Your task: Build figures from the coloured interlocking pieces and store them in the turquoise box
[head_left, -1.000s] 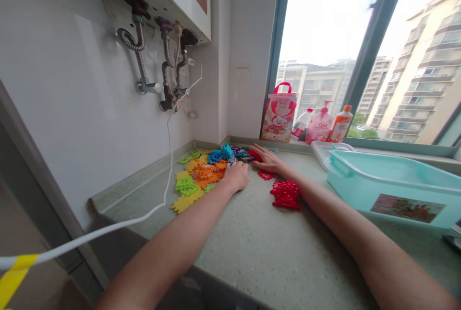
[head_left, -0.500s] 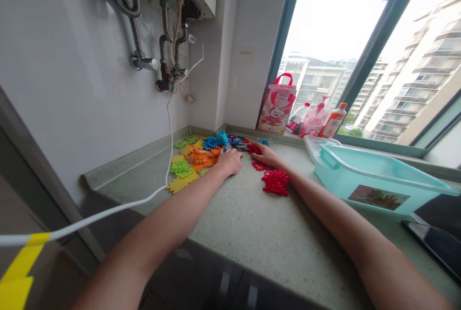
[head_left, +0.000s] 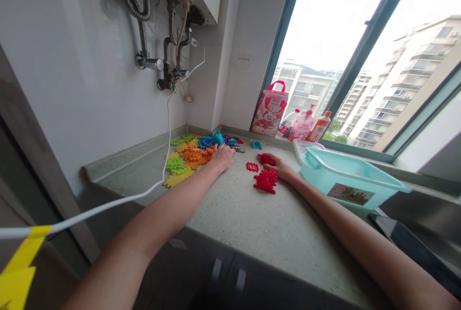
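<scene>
My right hand (head_left: 283,169) is closed on a red toothed plastic piece (head_left: 265,159), perhaps more than one, low over the counter. Close by lie a single flat red piece (head_left: 252,166) and a small heap of red pieces (head_left: 265,180). My left hand (head_left: 222,157) rests at the right edge of the mixed pile, fingers bent and apart, their tips partly hidden. Around it are orange pieces (head_left: 196,155), blue pieces (head_left: 205,142), a teal piece (head_left: 217,137) and grey pieces (head_left: 239,149). Yellow pieces (head_left: 177,178) and green pieces (head_left: 177,165) lie further left.
A turquoise plastic bin (head_left: 345,175) stands on the right, a clear lid (head_left: 302,149) behind it. Bottles (head_left: 304,125) and a pink bag (head_left: 270,113) line the window sill. A white cable (head_left: 144,198) crosses the counter's left side. One teal piece (head_left: 256,144) lies apart near the wall.
My right hand has drawn back from the pile towards the bin, with red in its fingers. My left hand stays at the pile's edge. The view has shifted slightly right.
</scene>
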`<state>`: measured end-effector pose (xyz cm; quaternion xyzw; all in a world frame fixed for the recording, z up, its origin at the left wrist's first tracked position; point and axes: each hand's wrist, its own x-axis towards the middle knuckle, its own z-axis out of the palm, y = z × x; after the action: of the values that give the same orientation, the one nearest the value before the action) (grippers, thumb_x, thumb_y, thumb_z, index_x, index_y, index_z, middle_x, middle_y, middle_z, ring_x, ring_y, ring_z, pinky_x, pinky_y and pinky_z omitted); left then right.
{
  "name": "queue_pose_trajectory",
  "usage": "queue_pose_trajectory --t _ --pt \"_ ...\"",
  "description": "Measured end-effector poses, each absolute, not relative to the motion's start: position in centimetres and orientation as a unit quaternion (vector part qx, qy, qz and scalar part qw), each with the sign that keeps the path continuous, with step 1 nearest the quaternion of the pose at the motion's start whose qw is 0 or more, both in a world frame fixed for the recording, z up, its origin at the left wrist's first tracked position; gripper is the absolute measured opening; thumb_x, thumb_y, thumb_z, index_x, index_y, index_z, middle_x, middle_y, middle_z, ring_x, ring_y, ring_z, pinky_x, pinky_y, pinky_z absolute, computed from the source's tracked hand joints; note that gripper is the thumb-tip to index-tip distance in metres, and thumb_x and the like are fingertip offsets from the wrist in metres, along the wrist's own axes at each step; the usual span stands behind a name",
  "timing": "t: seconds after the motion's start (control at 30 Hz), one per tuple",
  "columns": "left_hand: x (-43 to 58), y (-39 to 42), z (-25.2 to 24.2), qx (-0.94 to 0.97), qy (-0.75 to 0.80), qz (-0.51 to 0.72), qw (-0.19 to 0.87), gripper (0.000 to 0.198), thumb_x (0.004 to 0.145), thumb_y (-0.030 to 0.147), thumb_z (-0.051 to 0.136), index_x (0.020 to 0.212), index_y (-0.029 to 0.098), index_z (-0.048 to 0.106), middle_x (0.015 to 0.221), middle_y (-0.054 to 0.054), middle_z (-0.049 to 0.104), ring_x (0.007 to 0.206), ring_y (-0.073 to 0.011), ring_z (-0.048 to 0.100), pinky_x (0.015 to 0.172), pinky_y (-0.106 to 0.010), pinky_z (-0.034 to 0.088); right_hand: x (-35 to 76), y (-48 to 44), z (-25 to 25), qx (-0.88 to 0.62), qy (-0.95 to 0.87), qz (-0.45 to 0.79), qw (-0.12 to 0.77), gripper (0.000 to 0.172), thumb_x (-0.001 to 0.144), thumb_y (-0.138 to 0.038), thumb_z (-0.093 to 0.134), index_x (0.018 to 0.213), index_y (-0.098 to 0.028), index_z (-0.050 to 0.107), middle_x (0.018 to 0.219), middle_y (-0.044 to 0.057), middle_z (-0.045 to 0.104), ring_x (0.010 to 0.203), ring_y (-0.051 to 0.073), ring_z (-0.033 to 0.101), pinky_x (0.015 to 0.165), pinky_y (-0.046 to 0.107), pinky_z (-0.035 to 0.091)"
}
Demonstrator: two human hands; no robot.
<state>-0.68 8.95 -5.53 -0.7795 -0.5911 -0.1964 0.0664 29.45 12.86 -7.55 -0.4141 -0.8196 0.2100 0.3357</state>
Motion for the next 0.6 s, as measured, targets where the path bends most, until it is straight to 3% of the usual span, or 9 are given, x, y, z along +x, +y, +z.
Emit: queue_pose_trajectory --t 0.17,0.27,0.37,0.6 --pt "-0.2 8.5 -5.1 -0.812 -0.520 -0.240 0.111 0.030 0.101 0.034 0.054 0.119 0.024 0.075 0.125 -0.010 0.073 0.121 -0.0295 0.058 0.115 -0.051 0.032 33.0 8.8 -8.2 -0.424 -0.809 0.196 0.356 0.051 0.086 -0.029 0.065 0.136 -0.024 0.064 0.136 0.009 0.071 0.122 0.027 0.069 0.114 0.048 0.052" --pt "0.5 8.8 -5.7 -0.848 -0.466 -0.212 0.137 0.027 0.096 0.023 0.060 0.118 0.023 0.076 0.123 -0.010 0.074 0.120 -0.0281 0.060 0.110 -0.047 0.037 34.4 6.3 -8.4 -0.405 -0.823 0.168 0.361 0.051 0.087 -0.030 0.065 0.138 -0.024 0.064 0.139 0.009 0.069 0.127 0.027 0.066 0.113 0.047 0.052" --pt "1.0 9.3 -6.3 -0.852 -0.463 -0.187 0.154 0.038 0.095 0.007 0.053 0.120 0.025 0.075 0.122 -0.008 0.075 0.117 -0.0253 0.063 0.099 -0.040 0.043 34.7 5.1 -8.3 -0.403 -0.828 0.137 0.364 0.052 0.085 -0.027 0.065 0.136 -0.024 0.067 0.137 0.009 0.069 0.126 0.027 0.066 0.114 0.047 0.050" --pt "3.5 11.1 -5.2 -0.851 -0.446 -0.110 0.254 0.029 0.098 0.007 0.050 0.106 0.017 0.076 0.111 -0.015 0.074 0.114 -0.0298 0.061 0.096 -0.044 0.043 33.9 5.1 -8.1 -0.414 -0.836 0.077 0.351 0.051 0.085 -0.020 0.064 0.136 -0.020 0.068 0.139 0.013 0.067 0.128 0.028 0.063 0.115 0.046 0.046"
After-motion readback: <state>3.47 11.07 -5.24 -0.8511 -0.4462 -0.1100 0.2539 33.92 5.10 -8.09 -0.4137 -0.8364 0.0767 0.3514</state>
